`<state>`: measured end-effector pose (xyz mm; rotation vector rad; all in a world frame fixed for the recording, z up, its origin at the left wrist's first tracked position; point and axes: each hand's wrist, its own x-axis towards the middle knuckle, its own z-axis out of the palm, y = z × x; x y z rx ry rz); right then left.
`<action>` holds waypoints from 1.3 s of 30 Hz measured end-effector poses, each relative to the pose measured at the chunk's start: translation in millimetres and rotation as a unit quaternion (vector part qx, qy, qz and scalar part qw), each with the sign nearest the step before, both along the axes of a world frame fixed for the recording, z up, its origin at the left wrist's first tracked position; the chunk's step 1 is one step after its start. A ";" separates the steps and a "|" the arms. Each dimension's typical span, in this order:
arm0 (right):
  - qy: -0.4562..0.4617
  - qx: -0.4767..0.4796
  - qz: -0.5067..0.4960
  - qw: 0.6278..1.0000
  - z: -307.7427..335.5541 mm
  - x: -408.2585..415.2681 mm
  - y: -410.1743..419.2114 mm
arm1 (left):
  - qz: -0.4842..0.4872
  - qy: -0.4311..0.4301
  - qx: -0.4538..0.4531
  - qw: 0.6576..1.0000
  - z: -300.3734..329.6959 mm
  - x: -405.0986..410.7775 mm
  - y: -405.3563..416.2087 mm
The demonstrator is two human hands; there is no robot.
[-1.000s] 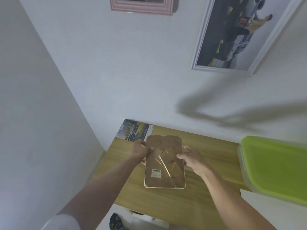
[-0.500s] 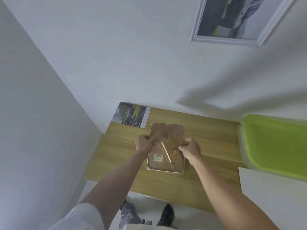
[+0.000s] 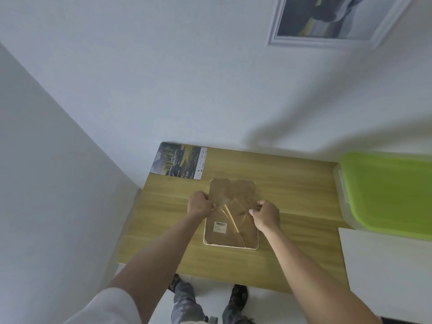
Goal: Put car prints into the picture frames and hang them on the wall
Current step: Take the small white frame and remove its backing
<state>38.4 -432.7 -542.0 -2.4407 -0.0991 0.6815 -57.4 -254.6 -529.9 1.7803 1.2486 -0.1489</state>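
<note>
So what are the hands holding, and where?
Both grip the frame's brown backing board: left hand at its left edge, right hand at its right edge.

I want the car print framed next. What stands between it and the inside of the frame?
The frame's brown backing board still covers the picture frame, which lies face down on the table. Both the left hand and right hand grip its sides. The car print lies apart, near the wall.

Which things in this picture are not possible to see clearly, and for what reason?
All in the head view:
- Barcode label on the picture frame's back: text too small.
- Frame's front: faces the table.
- Hung picture: cut by the top edge.
- Car print: caption too small.
- Green-lidded box: cut by the right edge.
</note>
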 end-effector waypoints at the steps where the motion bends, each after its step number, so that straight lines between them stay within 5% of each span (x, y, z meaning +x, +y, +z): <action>1: 0.001 -0.006 0.000 1.000 -0.8 -1.1 0.2 | -0.012 0.005 0.006 1.000 -0.1 0.2 1.4; 25: 0.020 0.113 0.001 0.993 54.1 26.8 -73.4 | -0.220 -0.072 0.027 0.973 31.5 49.7 -59.2; 39: -0.047 -0.007 -0.018 0.999 20.9 115.9 -149.0 | -0.311 -0.069 0.063 0.946 -1.7 147.9 -154.9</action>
